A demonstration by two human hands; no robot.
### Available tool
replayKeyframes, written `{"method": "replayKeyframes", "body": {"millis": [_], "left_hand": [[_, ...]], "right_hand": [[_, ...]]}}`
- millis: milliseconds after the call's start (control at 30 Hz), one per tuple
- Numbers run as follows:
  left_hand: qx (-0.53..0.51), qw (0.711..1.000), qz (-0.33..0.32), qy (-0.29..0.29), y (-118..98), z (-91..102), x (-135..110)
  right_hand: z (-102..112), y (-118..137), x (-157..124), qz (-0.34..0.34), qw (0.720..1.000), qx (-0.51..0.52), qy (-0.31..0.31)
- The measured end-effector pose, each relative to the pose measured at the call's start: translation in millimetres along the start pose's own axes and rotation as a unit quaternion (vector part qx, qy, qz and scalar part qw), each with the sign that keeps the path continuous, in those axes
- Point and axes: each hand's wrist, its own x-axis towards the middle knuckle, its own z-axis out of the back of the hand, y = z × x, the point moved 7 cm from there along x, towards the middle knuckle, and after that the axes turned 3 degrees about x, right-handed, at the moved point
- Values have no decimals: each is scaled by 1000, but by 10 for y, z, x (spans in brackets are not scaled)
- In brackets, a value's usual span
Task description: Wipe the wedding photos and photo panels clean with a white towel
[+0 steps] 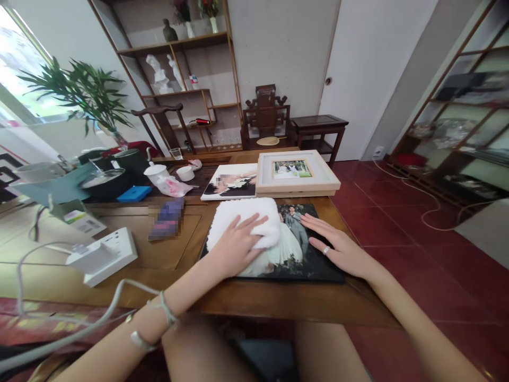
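A dark photo panel (318,262) with a wedding picture lies flat near the table's front edge. Over its left part is spread a folded white fluffy cloth (234,212). My left hand (238,241) rests on the cloth, palm down, its fingers stretched out and spread. On the panel's right side lies my right hand (338,246), flat, with fingers extended and a ring on one of them. The cloth and my left hand hide the left part of the picture.
Behind the panel are a framed photo (298,172) and a white photo board (230,180). To the left stand a power strip (111,257), a blue box (134,193), a white teapot (156,175) and a potted plant (91,90). A cable (115,302) crosses the left front.
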Motion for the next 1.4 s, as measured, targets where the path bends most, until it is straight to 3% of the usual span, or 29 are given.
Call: {"method": "replayKeyframes", "body": {"millis": [100,200,300,467,567,667,900,1067,1233,1400], "left_hand": [[3,999,32,0,134,-3,99],[17,999,38,8,103,-3,108],[22,1000,7,20,-127,5,-22],[4,996,-92,5,-712,61,-426],[-5,992,-125,-19,-852,100,-568],[-8,994,-113,-15,-712,89,-539],[16,999,-23,33,-32,1,-200],[36,999,26,29,222,-50,-3],[42,998,43,25,230,-41,51],[22,999,-33,36,-176,12,-229]], "right_hand": [[-1,-7,0,1,1000,0,2],[-8,-12,0,3,1000,-3,5],[-17,-14,1,-1,1000,-9,10],[-15,2,1,-6,1000,-11,10],[-11,12,0,-5,1000,-9,6],[-10,12,-1,-8,1000,-8,4],[-17,0,0,-11,1000,-13,11],[-20,-3,0,-8,1000,-8,12],[-21,-5,0,-13,1000,-8,12],[-30,-19,-1,-15,1000,-14,18]]}}
